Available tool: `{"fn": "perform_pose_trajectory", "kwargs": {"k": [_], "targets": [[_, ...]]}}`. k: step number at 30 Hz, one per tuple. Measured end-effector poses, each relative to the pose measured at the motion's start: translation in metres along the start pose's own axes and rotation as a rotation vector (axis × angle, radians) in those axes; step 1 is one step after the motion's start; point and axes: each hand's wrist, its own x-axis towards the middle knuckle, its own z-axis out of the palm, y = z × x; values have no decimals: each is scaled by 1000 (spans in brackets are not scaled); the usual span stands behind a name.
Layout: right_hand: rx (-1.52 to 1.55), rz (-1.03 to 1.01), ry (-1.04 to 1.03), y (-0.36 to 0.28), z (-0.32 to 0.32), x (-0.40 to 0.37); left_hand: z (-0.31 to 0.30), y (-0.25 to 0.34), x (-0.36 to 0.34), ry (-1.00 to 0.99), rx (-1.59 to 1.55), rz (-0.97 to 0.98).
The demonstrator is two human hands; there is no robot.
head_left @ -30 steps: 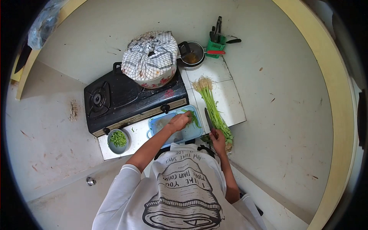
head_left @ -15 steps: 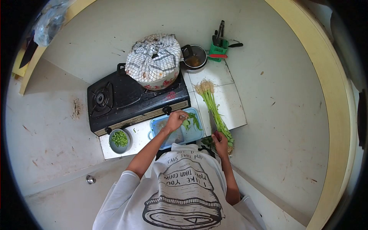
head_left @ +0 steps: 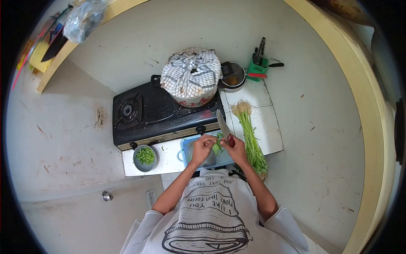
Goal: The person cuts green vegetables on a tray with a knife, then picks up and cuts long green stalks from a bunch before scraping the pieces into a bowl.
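Observation:
Over the blue cutting board (head_left: 184, 148) my two hands are close together. My left hand (head_left: 202, 150) has its fingers pinched on some green leaves (head_left: 216, 148). A knife (head_left: 221, 121) with a dark red handle is gripped in my right hand (head_left: 236, 151), its blade pointing up and away toward the stove. The thumb and fingertips of that hand are right at the leaves too. To the right lies a bundle of leafy green stalks (head_left: 251, 131), its pale roots at the far end.
A grey bowl of chopped greens (head_left: 145, 156) sits at the left of the counter. Behind the board is a black gas stove (head_left: 148, 112), bearing a cloth-covered pot (head_left: 192, 76). A small pan (head_left: 233, 77) and a green utensil basket (head_left: 257, 67) stand against the wall.
My right hand has brought the knife from beside the stalk bundle over to the board, its blade now raised. My left hand still holds the leaves. The whole view has shifted.

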Motion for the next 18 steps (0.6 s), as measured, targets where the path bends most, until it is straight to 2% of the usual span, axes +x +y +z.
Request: {"fn": "perform_pose_trajectory", "kwargs": {"k": [3, 6, 9, 12, 15, 18], "targets": [[40, 75, -39, 1, 4, 3, -6, -3, -7, -12, 54, 11], [21, -2, -48, -2, 2, 1, -5, -1, -16, 81, -145, 33], [44, 58, -216, 6, -3, 6, -17, 8, -19, 122, 281, 337], [86, 83, -300, 7, -2, 6, -20, 17, -24, -25, 352, 415], [197, 154, -321, 0, -4, 4, -16, 21, -31, -91, 253, 197], [276, 196, -290, 6, -1, 4, -14, 24, -35, -89, 267, 169]]}}
